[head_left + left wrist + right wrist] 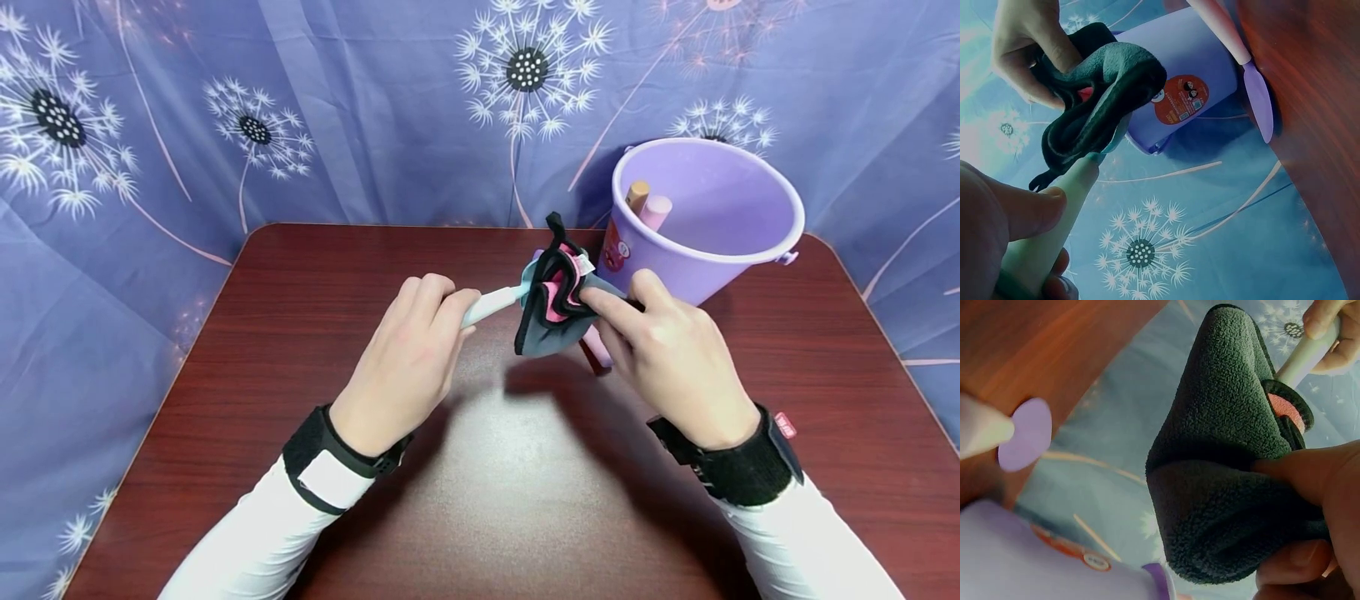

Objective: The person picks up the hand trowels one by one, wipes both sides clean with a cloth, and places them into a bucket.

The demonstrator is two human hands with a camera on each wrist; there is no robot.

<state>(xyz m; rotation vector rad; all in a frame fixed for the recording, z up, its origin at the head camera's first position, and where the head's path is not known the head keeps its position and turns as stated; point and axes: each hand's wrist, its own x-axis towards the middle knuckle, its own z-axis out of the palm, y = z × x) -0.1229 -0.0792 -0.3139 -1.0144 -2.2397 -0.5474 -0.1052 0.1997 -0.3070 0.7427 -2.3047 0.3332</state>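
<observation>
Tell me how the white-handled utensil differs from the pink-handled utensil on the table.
The white-handled utensil has a light blue head, whereas the pink-handled utensil has a purple one. The left hand holds the white-handled utensil up, while the pink-handled utensil lies on the table. Both pair a pale handle with a coloured head.

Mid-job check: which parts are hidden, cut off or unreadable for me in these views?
- Far end of the white-handled tool in the left hand: mostly covered by the folded cloth, head view.
- Lower parts of the tan handle and pink handle: behind the bucket wall, head view.
- Purple-bladed tool: handle cut by the top edge, left wrist view.
- Label fine print: too small, left wrist view.
</observation>
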